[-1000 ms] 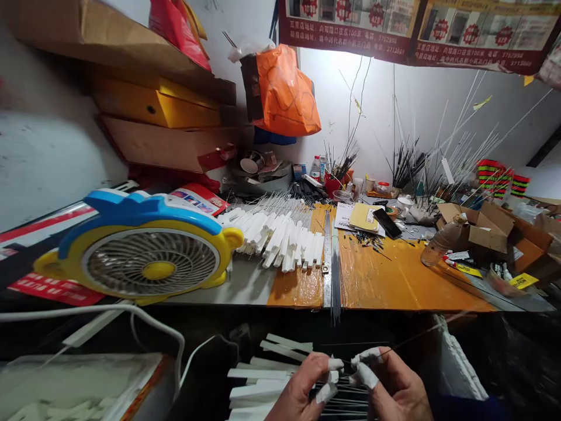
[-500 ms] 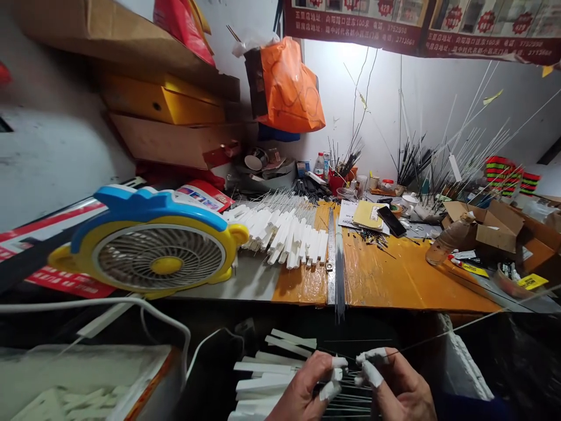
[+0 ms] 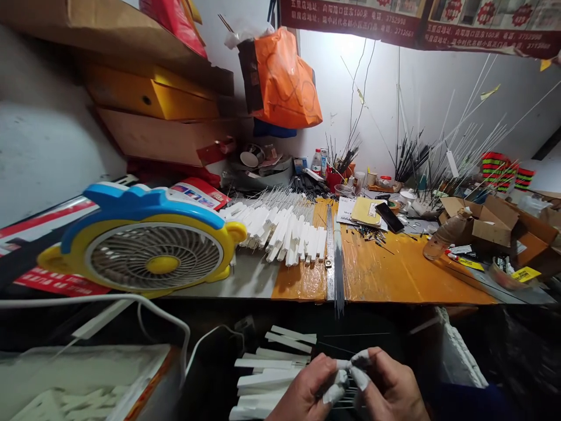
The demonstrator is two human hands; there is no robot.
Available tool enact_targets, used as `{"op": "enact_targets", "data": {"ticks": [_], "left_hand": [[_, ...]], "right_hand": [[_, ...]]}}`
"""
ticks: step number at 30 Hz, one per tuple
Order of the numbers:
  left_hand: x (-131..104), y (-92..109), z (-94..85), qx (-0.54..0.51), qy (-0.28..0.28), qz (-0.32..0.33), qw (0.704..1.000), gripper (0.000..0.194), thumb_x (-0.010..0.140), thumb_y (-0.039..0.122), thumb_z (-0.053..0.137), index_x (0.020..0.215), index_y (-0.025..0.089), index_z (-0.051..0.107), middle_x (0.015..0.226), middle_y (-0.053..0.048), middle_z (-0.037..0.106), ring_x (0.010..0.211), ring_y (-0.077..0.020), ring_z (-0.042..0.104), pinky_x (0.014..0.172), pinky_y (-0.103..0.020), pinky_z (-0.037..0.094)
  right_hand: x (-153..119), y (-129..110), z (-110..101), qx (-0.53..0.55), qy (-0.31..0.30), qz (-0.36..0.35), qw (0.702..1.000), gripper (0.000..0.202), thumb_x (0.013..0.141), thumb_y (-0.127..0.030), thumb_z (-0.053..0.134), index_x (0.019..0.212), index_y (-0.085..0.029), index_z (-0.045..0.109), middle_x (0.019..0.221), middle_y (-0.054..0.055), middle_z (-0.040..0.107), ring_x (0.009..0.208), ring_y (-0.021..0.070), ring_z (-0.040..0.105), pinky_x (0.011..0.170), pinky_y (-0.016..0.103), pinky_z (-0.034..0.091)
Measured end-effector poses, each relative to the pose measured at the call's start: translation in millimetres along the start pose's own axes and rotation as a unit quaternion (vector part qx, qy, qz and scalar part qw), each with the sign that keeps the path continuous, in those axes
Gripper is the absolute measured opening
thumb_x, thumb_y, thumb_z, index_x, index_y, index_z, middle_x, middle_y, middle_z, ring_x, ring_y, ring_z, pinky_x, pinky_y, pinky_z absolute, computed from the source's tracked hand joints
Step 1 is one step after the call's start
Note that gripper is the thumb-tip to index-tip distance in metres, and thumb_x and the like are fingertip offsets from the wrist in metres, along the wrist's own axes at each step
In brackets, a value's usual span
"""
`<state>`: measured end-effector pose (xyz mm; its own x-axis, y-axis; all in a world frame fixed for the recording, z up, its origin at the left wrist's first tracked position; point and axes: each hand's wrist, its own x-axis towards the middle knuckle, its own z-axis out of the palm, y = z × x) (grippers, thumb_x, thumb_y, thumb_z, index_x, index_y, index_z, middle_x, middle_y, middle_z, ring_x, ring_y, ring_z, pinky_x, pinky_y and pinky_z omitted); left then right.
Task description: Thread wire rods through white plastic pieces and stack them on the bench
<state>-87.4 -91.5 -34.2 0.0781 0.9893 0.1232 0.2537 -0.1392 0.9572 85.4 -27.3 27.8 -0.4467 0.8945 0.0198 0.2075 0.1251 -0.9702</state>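
Observation:
My left hand (image 3: pixel 304 393) and my right hand (image 3: pixel 391 387) meet at the bottom edge, their fingertips wrapped in white tape. The taped tips press together, pinching a thin rod (image 3: pixel 333 348) whose dark end sticks out to the left. Under the hands lie a bundle of thin dark rods (image 3: pixel 350 399) and a stack of flat white sticks (image 3: pixel 268 375). On the bench beyond, a large pile of white sticks (image 3: pixel 287 231) fans out beside a metal ruler (image 3: pixel 328 251) and a second bundle of dark rods (image 3: pixel 338 280).
A blue and yellow desk fan (image 3: pixel 146 248) stands at the left, its white cable (image 3: pixel 131 299) looping down. A phone (image 3: pixel 388 217), yellow notepad (image 3: pixel 364 211), plastic bottle (image 3: pixel 442 237) and cardboard box (image 3: pixel 484 221) crowd the right. Upright rods line the back wall.
My two hands have closed together until the taped fingertips touch. The long stretch of rod that reached out to the right no longer shows clearly.

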Motion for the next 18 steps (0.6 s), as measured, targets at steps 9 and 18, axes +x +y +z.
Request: {"op": "enact_targets", "data": {"ticks": [9,18], "left_hand": [[-1,9,-4.6,-0.033,-0.038,-0.076,0.996,0.036,0.097,0.052,0.055,0.092,0.018,0.067,0.082,-0.001,0.06,0.078,-0.0184,0.052,0.073,-0.024,0.043],[6,15,-8.7,-0.016,-0.078,-0.083,0.993,0.031,0.091,0.048,0.052,0.079,0.02,0.05,0.076,0.002,0.048,0.072,-0.0159,0.042,0.066,-0.025,0.034]], "right_hand": [[8,-1,-15,0.001,0.022,0.004,1.0,0.028,0.08,-0.047,0.069,0.067,-0.022,0.068,0.063,-0.002,0.056,0.061,0.0167,0.049,0.059,0.028,0.041],[5,26,-6,0.074,0.017,0.049,0.996,0.041,0.079,-0.059,0.07,0.066,-0.021,0.067,0.062,-0.004,0.049,0.059,0.0147,0.042,0.057,0.027,0.036]]}}
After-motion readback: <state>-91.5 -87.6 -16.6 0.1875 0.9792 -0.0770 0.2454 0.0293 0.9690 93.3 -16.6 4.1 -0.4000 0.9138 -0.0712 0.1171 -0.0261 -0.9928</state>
